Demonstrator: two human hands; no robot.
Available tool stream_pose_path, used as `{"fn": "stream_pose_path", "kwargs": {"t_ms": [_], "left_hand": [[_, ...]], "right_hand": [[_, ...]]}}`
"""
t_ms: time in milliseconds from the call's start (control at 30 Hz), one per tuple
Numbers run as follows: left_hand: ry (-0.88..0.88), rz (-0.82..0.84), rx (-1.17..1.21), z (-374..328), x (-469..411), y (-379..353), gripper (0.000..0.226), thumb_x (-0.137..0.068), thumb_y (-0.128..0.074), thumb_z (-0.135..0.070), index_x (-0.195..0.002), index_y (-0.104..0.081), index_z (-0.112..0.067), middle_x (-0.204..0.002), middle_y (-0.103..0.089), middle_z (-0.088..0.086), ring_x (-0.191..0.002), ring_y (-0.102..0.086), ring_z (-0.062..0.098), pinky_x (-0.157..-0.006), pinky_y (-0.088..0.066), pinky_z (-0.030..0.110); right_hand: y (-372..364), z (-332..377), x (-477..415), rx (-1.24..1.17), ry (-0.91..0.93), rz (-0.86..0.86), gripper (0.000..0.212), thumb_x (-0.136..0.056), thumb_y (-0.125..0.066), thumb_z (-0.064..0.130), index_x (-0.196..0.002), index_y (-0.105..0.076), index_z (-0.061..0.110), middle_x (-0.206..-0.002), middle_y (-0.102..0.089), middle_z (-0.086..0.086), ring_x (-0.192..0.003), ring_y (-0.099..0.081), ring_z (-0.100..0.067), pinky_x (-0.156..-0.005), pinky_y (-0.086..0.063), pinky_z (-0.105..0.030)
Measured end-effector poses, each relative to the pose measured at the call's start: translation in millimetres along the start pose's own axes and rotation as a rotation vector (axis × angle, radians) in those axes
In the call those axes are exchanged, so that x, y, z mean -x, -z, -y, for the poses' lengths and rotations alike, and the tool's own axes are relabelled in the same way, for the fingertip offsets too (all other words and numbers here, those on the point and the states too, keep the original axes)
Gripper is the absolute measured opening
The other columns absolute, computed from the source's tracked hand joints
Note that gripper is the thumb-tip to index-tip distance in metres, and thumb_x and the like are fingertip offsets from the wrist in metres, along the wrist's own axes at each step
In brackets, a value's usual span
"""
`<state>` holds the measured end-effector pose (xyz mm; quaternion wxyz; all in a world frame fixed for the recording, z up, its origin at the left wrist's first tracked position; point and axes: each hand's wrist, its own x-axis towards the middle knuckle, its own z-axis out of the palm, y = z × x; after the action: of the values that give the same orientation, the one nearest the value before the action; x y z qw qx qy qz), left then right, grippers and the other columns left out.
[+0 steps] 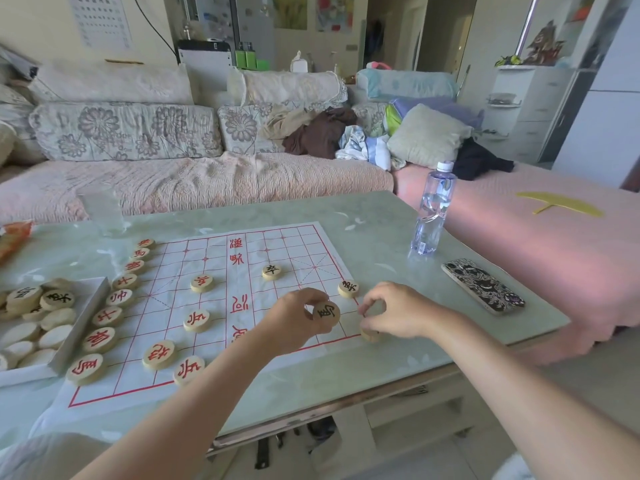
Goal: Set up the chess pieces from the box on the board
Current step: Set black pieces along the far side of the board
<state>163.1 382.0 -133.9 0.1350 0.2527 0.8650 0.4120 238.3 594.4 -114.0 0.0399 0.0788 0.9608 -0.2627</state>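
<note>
As the left hand [294,318] holds a round black-lettered wooden chess piece [326,314] over the red-lined paper board [294,244], the right hand [394,311] curls above a corner piece [370,336], its grip impossible to tell.

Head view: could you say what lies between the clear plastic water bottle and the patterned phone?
Only bare pale-green tabletop separates the water bottle and patterned phone, in the head view.

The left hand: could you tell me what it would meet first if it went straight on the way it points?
Probably the black-lettered chess piece at the right edge of the board, just beyond the left hand and its held chess piece, though depth is unclear.
</note>
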Motion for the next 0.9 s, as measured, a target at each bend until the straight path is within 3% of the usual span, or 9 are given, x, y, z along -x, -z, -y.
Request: {"fn": "stream_pose_path", "kwargs": {"t_ms": [67,133,333,433,567,633,700,767,900], "left_hand": [[0.003,-0.002,0.048,-3.1,0.6,-1.9,0.042,-0.077,-0.077,-0.024,-0.114,-0.059,-0.031,-0.100,-0.065,-0.014,-0.069,-0.059,-0.001,-0.051,-0.047,0.016],[-0.006,-0.011,0.111,-6.0,0.5,-3.7,0.043,-0.076,-0.078,-0.019,-0.114,-0.060,-0.028,-0.104,-0.065,-0.013,-0.062,-0.057,-0.005,-0.049,-0.043,0.014],[0.024,-0.058,0.274,-11.2,0.6,-5.4,0.040,-0.074,-0.079,-0.022,-0.111,-0.063,-0.027,-0.098,-0.065,-0.017,-0.070,-0.064,0.000,-0.065,-0.051,0.026],[0.123,-0.081,0.406,-8.4,-7.1,-4.9,0.040,-0.076,-0.078,-0.022,-0.112,-0.062,-0.019,-0.100,-0.070,-0.004,-0.085,-0.067,0.011,-0.070,-0.054,0.022],[0.210,-0.114,0.535,-11.8,-11.7,-5.5,0.033,-0.074,-0.079,-0.011,-0.104,-0.066,-0.010,-0.089,-0.072,0.003,-0.065,-0.064,0.008,-0.062,-0.052,0.018],[0.223,-0.125,0.581,-14.4,-11.5,-6.5,0.030,-0.076,-0.077,-0.009,-0.104,-0.066,-0.007,-0.084,-0.072,0.004,-0.056,-0.062,0.006,-0.058,-0.052,0.016],[0.227,-0.136,0.620,-15.4,-12.2,-7.7,0.028,-0.080,-0.074,-0.011,-0.106,-0.065,-0.005,-0.082,-0.072,0.004,-0.058,-0.064,0.010,-0.061,-0.055,0.019],[0.185,-0.151,0.460,-14.1,-13.1,-8.4,0.028,-0.085,-0.070,-0.023,-0.109,-0.064,-0.010,-0.087,-0.071,0.000,-0.071,-0.067,0.014,-0.065,-0.056,0.023],[-0.048,-0.142,-0.389,1.3,-11.6,-2.8,0.037,-0.089,-0.062,-0.037,-0.124,-0.055,-0.029,-0.119,-0.054,-0.005,-0.108,-0.053,0.016,-0.085,-0.047,0.028]], "right_hand": [[-3.5,9.3,-5.6,-0.166,0.019,-0.076,0.007,-0.084,-0.072,0.033,-0.090,-0.068,0.035,-0.092,-0.060,0.016,-0.073,-0.053,0.004,-0.071,-0.041,-0.022],[-8.3,19.6,-10.4,-0.339,0.017,-0.099,0.004,-0.091,-0.067,0.024,-0.093,-0.068,0.027,-0.087,-0.066,0.010,-0.064,-0.057,-0.001,-0.071,-0.044,-0.024],[-22.2,31.4,-21.1,-0.627,-0.046,-0.037,0.014,-0.094,-0.062,0.008,-0.102,-0.056,0.017,-0.086,-0.073,-0.005,-0.067,-0.070,-0.017,-0.052,-0.045,-0.025],[-20.8,30.2,-25.2,-0.662,-0.034,-0.066,0.013,-0.093,-0.063,0.006,-0.102,-0.059,0.016,-0.085,-0.072,-0.006,-0.067,-0.069,-0.018,-0.054,-0.048,-0.026],[-20.8,30.3,-22.6,-0.604,0.021,-0.066,0.032,-0.079,-0.082,0.015,-0.106,-0.065,0.022,-0.103,-0.069,0.005,-0.069,-0.064,-0.010,-0.058,-0.051,-0.023],[-23.4,28.7,-23.8,-0.501,0.038,-0.104,0.044,-0.071,-0.087,0.023,-0.108,-0.063,0.027,-0.110,-0.066,0.009,-0.074,-0.062,-0.007,-0.069,-0.055,-0.027],[-24.8,27.9,-25.6,-0.446,0.061,-0.132,0.043,-0.069,-0.088,0.028,-0.103,-0.061,0.031,-0.108,-0.066,0.010,-0.075,-0.061,-0.006,-0.078,-0.053,-0.029],[-21.9,27.3,-26.2,-0.415,0.069,-0.171,0.035,-0.072,-0.085,0.033,-0.097,-0.062,0.031,-0.103,-0.065,0.012,-0.078,-0.060,-0.003,-0.075,-0.048,-0.024],[-9.2,10.9,-30.0,-0.194,-0.023,-0.253,0.028,-0.074,-0.079,0.045,-0.091,-0.063,0.031,-0.100,-0.063,0.014,-0.091,-0.061,-0.007,-0.077,-0.046,-0.024]]}}
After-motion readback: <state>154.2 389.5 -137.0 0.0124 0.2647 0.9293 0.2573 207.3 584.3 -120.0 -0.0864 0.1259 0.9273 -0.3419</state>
